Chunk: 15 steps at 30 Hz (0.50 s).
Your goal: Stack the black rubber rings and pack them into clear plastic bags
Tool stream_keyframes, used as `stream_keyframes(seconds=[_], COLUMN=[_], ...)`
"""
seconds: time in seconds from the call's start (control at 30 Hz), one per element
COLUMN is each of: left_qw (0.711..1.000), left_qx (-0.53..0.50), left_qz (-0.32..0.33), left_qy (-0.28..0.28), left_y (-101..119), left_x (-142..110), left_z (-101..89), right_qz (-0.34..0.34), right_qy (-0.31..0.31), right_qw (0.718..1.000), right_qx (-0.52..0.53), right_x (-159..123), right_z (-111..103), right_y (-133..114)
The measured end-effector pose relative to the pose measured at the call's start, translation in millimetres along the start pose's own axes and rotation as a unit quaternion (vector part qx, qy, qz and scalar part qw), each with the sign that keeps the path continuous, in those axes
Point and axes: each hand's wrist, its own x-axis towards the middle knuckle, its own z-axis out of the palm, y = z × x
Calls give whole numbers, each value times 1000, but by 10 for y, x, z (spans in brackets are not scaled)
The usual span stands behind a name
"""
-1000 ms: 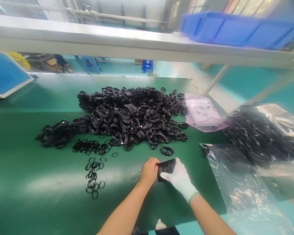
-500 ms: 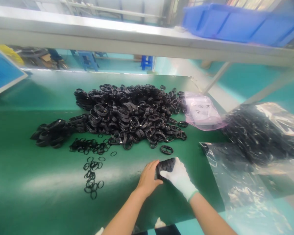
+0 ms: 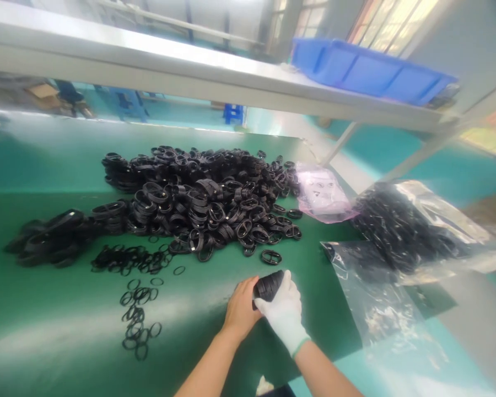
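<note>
Bare left hand [image 3: 240, 310] and white-gloved right hand [image 3: 284, 313]: fingers closed around one ridged black bundle [image 3: 268, 288], lower centre. Heap of black coiled cables [image 3: 219, 212] left loose mid-frame; clear plastic bag [image 3: 434, 212], right, holds black items [image 3: 391, 237].

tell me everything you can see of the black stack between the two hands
The black stack looks like many thin, dark layers pressed together, with fine ridges across it. It sits tilted above or on the green table; its underside is hidden. The bare left hand holds its left end, the white-gloved right hand its right side. Its material is unclear.
</note>
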Motion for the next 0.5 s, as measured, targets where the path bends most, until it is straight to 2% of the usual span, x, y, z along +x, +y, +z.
stream_keyframes(seconds=[0.2,0.37,0.5], left_qw=[1000,998,993], left_qx=[6,70,112], left_qz=[0,4,28], left_qy=[5,2,33], left_y=[-60,-266,-338], left_x=[74,219,297], left_z=[-6,105,183], right_qz=[8,45,28], right_qy=[49,107,57], right_qw=[999,992,997], right_qx=[2,-41,-48], right_x=[11,164,272], right_z=[67,199,149], right_y=[-135,-250,-250])
